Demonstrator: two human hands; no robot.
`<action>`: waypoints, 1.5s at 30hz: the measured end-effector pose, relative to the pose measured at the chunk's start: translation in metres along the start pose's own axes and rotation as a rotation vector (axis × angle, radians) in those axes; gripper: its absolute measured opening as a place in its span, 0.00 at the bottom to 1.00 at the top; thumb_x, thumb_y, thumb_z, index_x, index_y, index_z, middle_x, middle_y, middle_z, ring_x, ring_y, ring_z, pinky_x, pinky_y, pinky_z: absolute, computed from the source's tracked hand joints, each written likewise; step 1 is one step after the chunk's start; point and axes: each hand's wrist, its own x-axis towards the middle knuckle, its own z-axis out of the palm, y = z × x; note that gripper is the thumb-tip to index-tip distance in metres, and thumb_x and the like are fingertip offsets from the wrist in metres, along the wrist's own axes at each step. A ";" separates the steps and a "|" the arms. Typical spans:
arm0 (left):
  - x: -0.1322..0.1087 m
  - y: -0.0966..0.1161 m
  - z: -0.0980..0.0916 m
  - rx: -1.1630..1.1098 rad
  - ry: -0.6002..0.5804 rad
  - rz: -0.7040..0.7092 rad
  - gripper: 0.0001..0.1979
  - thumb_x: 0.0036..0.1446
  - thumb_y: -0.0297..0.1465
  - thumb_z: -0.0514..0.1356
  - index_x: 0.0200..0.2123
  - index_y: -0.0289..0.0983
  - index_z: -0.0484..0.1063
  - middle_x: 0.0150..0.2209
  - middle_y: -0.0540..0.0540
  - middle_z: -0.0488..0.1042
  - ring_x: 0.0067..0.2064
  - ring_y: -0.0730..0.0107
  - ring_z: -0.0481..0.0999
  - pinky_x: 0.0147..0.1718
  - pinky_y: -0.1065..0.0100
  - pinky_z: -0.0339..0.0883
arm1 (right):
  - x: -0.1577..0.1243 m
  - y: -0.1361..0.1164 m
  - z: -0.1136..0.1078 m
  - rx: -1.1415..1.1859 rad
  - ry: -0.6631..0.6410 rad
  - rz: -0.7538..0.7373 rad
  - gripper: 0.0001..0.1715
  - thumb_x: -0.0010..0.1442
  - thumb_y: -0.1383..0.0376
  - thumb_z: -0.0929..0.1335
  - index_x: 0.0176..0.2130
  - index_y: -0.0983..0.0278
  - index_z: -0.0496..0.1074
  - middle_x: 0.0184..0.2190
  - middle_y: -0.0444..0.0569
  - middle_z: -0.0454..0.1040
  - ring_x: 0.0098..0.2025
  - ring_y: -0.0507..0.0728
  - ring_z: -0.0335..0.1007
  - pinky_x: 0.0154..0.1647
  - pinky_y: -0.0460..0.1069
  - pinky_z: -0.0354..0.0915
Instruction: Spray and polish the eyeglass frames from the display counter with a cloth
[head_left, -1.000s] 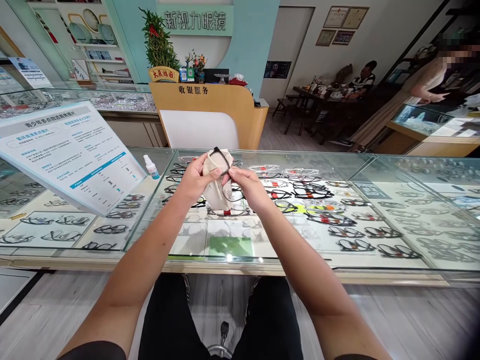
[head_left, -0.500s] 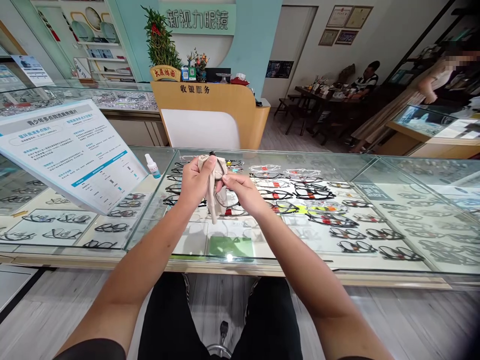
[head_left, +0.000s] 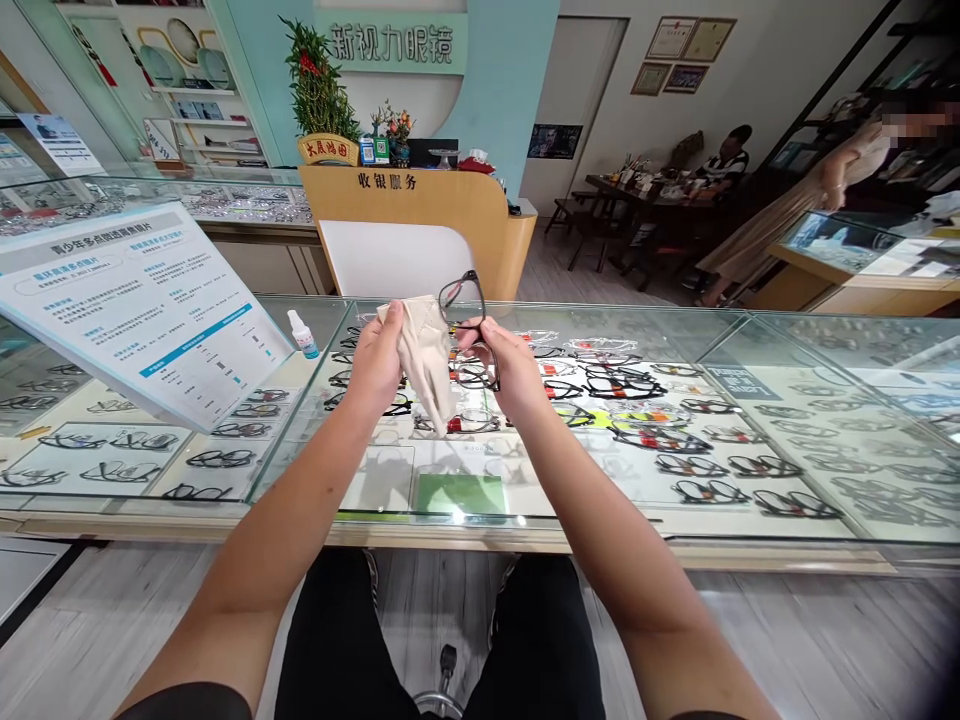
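Observation:
My left hand (head_left: pixel 379 353) is closed on a beige cleaning cloth (head_left: pixel 426 350), which hangs down loosely over the glass counter. Just to its right, my right hand (head_left: pixel 512 368) pinches a pair of dark-framed eyeglasses (head_left: pixel 463 290) near the middle of the frame. The glasses are tilted on end, one lens raised above the fingers and the other below them. Cloth and glasses are side by side, close together. Some of my right fingers are hidden behind the frame.
Under the glass counter (head_left: pixel 600 528) lie rows of display glasses (head_left: pixel 660 437) and a green card (head_left: pixel 460 494). A small spray bottle (head_left: pixel 303 335) and a large printed sign (head_left: pixel 150 310) stand on the left. Beyond are a cashier desk (head_left: pixel 405 200) and a standing person (head_left: pixel 810 200) at right.
The cloth was wrapped around a lens with both hands together. Now my left hand has drawn the cloth off leftward, and my right hand holds the glasses up, uncovered.

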 end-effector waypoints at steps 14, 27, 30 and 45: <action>-0.003 0.011 -0.002 -0.014 -0.112 -0.006 0.20 0.61 0.52 0.74 0.41 0.40 0.84 0.28 0.50 0.72 0.27 0.71 0.69 0.28 0.67 0.70 | 0.001 -0.010 -0.004 0.073 0.027 -0.009 0.21 0.69 0.47 0.69 0.34 0.59 0.79 0.47 0.53 0.82 0.55 0.62 0.76 0.50 0.53 0.74; -0.015 -0.003 0.002 0.058 -0.229 -0.273 0.29 0.52 0.56 0.79 0.38 0.35 0.84 0.35 0.45 0.85 0.40 0.59 0.85 0.41 0.64 0.73 | 0.000 -0.004 -0.003 0.044 0.048 -0.081 0.28 0.68 0.38 0.72 0.37 0.57 0.83 0.53 0.51 0.82 0.59 0.63 0.76 0.60 0.55 0.73; -0.016 -0.003 0.001 0.016 -0.302 -0.325 0.27 0.53 0.55 0.79 0.37 0.35 0.84 0.35 0.45 0.84 0.39 0.62 0.83 0.40 0.65 0.72 | 0.001 0.000 -0.004 0.013 0.036 -0.097 0.29 0.67 0.37 0.72 0.38 0.57 0.84 0.55 0.51 0.81 0.59 0.64 0.76 0.58 0.55 0.74; -0.023 -0.002 0.008 0.070 -0.446 -0.279 0.33 0.44 0.57 0.82 0.34 0.35 0.77 0.30 0.49 0.77 0.30 0.71 0.73 0.32 0.68 0.65 | -0.007 0.007 0.009 0.092 0.032 -0.009 0.29 0.66 0.35 0.73 0.41 0.56 0.84 0.42 0.47 0.81 0.41 0.58 0.73 0.41 0.51 0.73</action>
